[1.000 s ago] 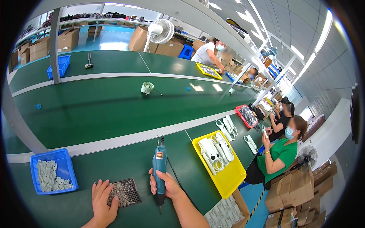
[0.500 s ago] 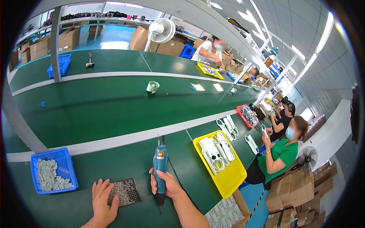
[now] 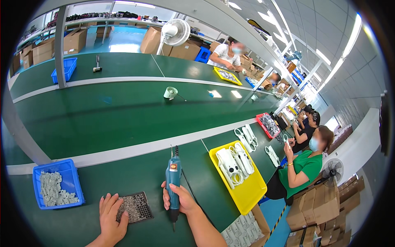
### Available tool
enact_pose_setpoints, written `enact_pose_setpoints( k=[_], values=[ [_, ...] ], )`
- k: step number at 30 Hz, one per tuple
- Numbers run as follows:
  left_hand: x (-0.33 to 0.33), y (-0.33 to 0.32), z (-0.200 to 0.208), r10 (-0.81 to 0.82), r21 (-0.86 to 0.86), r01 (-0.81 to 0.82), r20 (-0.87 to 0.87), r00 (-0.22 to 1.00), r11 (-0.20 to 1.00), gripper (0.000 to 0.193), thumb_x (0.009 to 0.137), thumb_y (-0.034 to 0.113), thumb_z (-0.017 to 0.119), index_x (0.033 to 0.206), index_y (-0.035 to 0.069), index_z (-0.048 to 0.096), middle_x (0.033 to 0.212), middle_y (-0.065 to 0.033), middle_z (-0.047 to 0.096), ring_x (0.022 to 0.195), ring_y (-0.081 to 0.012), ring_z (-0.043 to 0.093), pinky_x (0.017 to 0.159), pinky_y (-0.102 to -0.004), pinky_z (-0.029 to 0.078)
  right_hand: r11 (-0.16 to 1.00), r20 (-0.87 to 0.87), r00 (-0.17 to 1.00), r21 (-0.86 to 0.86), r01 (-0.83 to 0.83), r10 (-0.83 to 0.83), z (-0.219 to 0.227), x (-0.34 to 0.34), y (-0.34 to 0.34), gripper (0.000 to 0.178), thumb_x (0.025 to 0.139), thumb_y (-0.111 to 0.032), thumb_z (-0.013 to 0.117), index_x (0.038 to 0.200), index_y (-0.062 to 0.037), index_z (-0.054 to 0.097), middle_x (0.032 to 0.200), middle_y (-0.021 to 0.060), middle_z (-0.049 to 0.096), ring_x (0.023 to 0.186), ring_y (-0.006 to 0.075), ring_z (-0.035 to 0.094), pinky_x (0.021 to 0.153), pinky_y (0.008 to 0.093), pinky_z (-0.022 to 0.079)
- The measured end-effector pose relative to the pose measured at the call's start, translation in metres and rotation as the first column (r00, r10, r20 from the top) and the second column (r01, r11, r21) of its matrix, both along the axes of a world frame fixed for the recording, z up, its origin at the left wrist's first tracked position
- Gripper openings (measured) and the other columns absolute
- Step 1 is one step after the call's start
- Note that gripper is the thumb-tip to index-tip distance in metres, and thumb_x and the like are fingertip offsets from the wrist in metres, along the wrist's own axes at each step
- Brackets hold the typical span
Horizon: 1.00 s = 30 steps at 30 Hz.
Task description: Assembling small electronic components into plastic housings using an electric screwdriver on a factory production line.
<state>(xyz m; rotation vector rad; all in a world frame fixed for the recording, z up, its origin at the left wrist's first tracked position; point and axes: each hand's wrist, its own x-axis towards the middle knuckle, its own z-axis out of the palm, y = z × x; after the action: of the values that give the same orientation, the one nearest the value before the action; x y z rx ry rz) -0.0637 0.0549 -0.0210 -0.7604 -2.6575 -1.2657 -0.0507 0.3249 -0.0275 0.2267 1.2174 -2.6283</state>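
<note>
Teal casing of the electric screwdriver (image 3: 174, 178) sits in the right hand (image 3: 183, 199), whose fingers and thumb close around its body as I watch through the head camera; the tool stands roughly in line with my view, cord end far, bit toward the near side, and I cannot tell whether the bit touches the green workbench (image 3: 123, 173). To its left, I see the left hand (image 3: 112, 219) laid palm down, fingers spread and thumb held wide, over the left edge of a dark perforated tray (image 3: 145, 206). Small metal screws (image 3: 131, 209) heap on the tray's left part, while rows of holes show on its right; I cannot tell how firmly the fingers press there. Farther left, I have a blue bin (image 3: 74, 181) with pale grey plastic parts (image 3: 53, 191) piled inside. Right of the screwdriver, a yellow tray (image 3: 253, 192) carries white housings (image 3: 227, 162) bunched toward its far end, and just nearer than that tray a cardboard box (image 3: 260, 218) holds rows of similar white pieces (image 3: 242, 231). Far right, a co-worker in a green shirt (image 3: 306, 171) holds up a white piece. Beyond the bench's pale rail (image 3: 123, 154), a pale green cup-shaped part (image 3: 170, 94) rests on the far green surface (image 3: 123, 111).
</note>
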Motion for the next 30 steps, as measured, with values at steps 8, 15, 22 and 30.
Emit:
enact_pose_setpoints(
  k=[8,15,22,30],
  values=[
    [-0.002,-0.007,0.001,0.067,-0.027,-0.068,-0.019,0.998,0.997,0.038,0.074,0.010,0.063,0.110,0.000,0.058,0.123,-0.0194,0.052,0.121,-0.0407,0.043,0.106,-0.0541,0.024,1.000,0.038,0.999,-0.007,-0.015,0.016,0.000,-0.011,-0.009,0.037,0.092,-0.032,0.052,0.111,-0.0014,0.044,0.069,0.0077,0.052,0.056,0.0193,0.054,0.053,0.0344,0.048],
    [-0.005,0.000,0.004,0.005,0.001,-0.005,-0.058,0.998,1.000,0.037,0.078,0.016,0.065,0.112,0.004,0.058,0.122,-0.0156,0.054,0.119,-0.0369,0.047,0.104,-0.0518,0.029,1.000,0.018,1.000,0.016,0.023,-0.023,0.000,0.003,0.003,0.040,0.089,-0.033,0.053,0.110,-0.0006,0.045,0.069,0.0097,0.050,0.057,0.0224,0.054,0.050,0.0375,0.047],
    [-0.004,-0.002,0.005,-0.013,0.012,0.013,-0.043,0.999,1.000,0.037,0.078,0.016,0.065,0.112,0.004,0.058,0.123,-0.0155,0.054,0.119,-0.0369,0.046,0.104,-0.0514,0.029,0.999,-0.001,0.999,-0.029,0.042,-0.042,-0.002,0.002,0.003,0.037,0.091,-0.029,0.051,0.113,0.0005,0.044,0.069,0.0102,0.053,0.056,0.0226,0.056,0.053,0.0381,0.049],
    [-0.003,-0.005,0.003,-0.004,0.003,0.004,-0.039,0.999,1.000,0.038,0.075,0.010,0.064,0.111,0.000,0.057,0.123,-0.0185,0.053,0.120,-0.0402,0.044,0.104,-0.0548,0.027,1.000,0.020,1.000,0.017,0.013,-0.014,0.000,-0.004,-0.007,0.036,0.092,-0.032,0.051,0.111,-0.0018,0.044,0.071,0.0079,0.052,0.057,0.0193,0.054,0.053,0.0352,0.048]
  ],
)
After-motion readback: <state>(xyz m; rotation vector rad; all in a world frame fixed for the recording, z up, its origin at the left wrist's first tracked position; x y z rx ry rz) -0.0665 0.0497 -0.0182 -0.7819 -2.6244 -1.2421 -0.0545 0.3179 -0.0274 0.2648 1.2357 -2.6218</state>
